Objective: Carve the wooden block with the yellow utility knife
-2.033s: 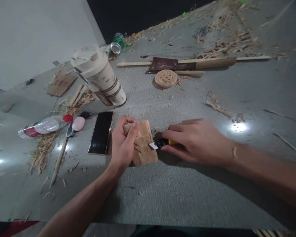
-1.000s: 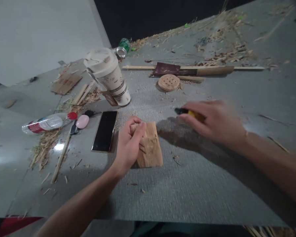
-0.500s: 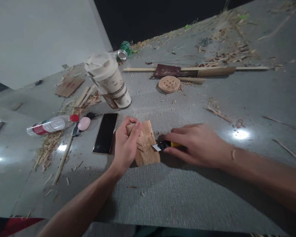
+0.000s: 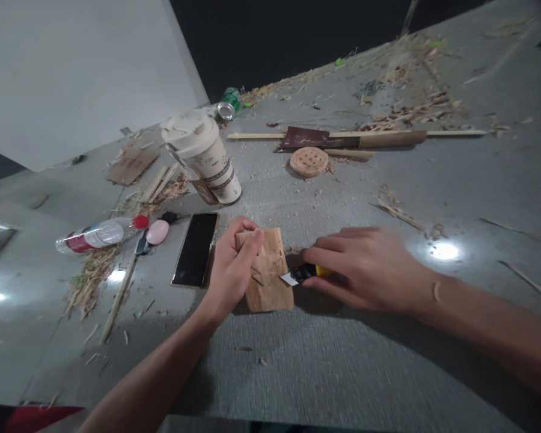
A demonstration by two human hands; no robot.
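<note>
A rough tan wood block lies on the grey textured table. My left hand is closed over the block's left and top edge, pinning it down. My right hand is closed round a yellow-and-black utility knife. The knife's short blade touches the block's right side. Wood chips lie close round the block.
A black phone lies just left of the block. Behind it stands a tilted paper cup. Further left are a plastic bottle and a pink oval object. Behind are a round wooden disc, long sticks and a green can.
A second ago my right hand was lifted away to the right with the knife. It has come back down and set the blade against the block's right side. My left hand kept its hold.
</note>
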